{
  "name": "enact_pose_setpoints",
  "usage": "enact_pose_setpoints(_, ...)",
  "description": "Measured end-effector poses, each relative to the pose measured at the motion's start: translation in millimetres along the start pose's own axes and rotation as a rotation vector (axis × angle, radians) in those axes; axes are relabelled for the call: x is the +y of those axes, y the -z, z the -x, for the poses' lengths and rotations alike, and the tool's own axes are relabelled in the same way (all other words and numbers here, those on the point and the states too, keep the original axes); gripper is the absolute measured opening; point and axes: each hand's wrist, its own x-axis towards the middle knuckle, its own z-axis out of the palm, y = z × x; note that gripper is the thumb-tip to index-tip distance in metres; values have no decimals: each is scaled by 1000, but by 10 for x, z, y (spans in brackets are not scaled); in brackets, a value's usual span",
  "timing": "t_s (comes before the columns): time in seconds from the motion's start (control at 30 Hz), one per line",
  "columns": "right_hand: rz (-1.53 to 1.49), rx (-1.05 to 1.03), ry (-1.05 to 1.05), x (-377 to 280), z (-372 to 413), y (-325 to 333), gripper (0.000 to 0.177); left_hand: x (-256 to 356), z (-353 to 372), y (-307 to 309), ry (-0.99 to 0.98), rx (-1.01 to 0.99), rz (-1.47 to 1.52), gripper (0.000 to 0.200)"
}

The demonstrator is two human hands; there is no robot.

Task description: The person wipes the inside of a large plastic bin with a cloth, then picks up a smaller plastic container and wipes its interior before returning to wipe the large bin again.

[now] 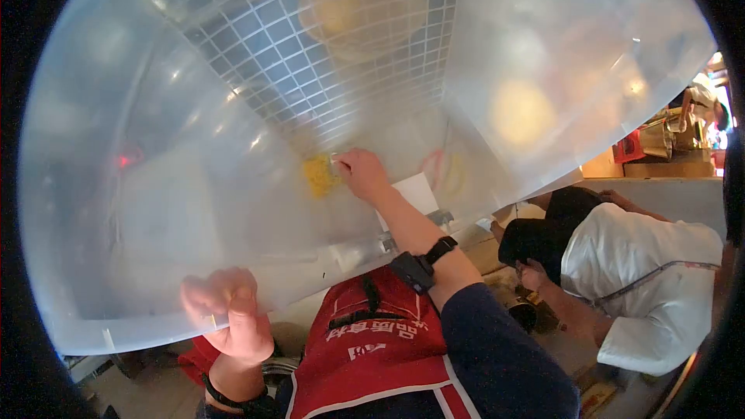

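A large translucent plastic bin (194, 217) fills most of the view, its near edge tilted toward me. My left hand (237, 314) grips that edge at the lower left, thumb on the near side and fingers blurred behind the plastic. My right hand (362, 172) reaches across the bin with thumb and finger pinched together. What it pinches, perhaps a small whitish bit, is too small to name. Just left of those fingertips is a crumpled-looking yellow patch (320, 176). A white rectangular piece (417, 192) lies beside my right forearm.
A whitish grid (272, 39) and a round tan shape (361, 12) show hazily at the top. Faint pink and yellow strips (442, 169) lie right of my hand. On the right, a person in a white shirt (636, 271) bends close by. A red crate (627, 147) stands farther back.
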Motion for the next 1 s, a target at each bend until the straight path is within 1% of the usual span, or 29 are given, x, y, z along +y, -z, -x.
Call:
enact_pose_setpoints(0.03, 5, 4, 1, 29, 22, 54, 17, 6, 9, 14, -3, -2, 6, 31)
enact_pose_setpoints(0.1, 264, 263, -18, 99, 86, 365, 18, 32, 60, 43, 24, 27, -99, 30)
enact_pose_setpoints(0.17, 393, 189, -154, 68, 216, 830, 17, 57, 95, 54, 16, 50, -119, 32)
enact_pose_setpoints(0.2, 389, 185, -152, 3, 274, 846, 17, 54, 102, 39, 3, 62, -129, 36)
enact_pose_setpoints(0.23, 474, 215, -150, -50, 329, 851, 17, 46, 114, 13, -17, 77, -65, 35)
enact_pose_setpoints(0.27, 559, 248, -144, -88, 369, 837, 16, 47, 137, 49, -22, 81, -66, 35)
enact_pose_setpoints(0.33, 546, 67, -31, -122, 458, 332, 14, 29, 5, 117, 4, 22, -141, 29)
enact_pose_setpoints(0.4, 385, -103, 89, -308, 505, -56, 15, -13, -64, 148, -18, 6, -107, 30)
enact_pose_setpoints(0.43, 386, -99, 89, -440, 496, -8, 15, -12, -50, 158, -36, -13, -73, 30)
enact_pose_setpoints(0.5, 111, 147, 83, -654, 498, 112, 16, 10, -20, 173, -31, -15, -128, 30)
enact_pose_setpoints(0.53, 114, 147, 88, -584, 497, 223, 16, 24, -1, 178, -24, -6, -185, 30)
enact_pose_setpoints(0.6, 250, 349, -89, -369, 507, 521, 17, 58, 40, 174, -14, -5, -167, 30)
enact_pose_setpoints(0.63, 255, 353, -85, -353, 547, 512, 17, 64, 38, 163, -5, -6, -147, 30)
enact_pose_setpoints(0.7, 569, -8, -228, -263, 757, 421, 17, 55, 58, 177, -25, -8, -155, 29)
enact_pose_setpoints(0.77, 490, -138, 8, -348, 873, 162, 14, 17, 65, 149, -55, -21, -146, 29)
enact_pose_setpoints(0.8, 500, -132, 1, -349, 827, 188, 14, 24, 54, 134, -32, 6, -99, 29)
enact_pose_setpoints(0.87, 141, 169, 145, -312, 725, 273, 13, 36, 47, 121, -11, 28, -48, 28)
enact_pose_setpoints(0.93, 155, 352, -137, 106, 420, 485, 14, 17, 48, 134, -34, 12, -128, 27)
enact_pose_setpoints(1.0, 288, 398, -388, 367, 199, 845, 16, -8, 78, 118, -59, 29, -177, 26)
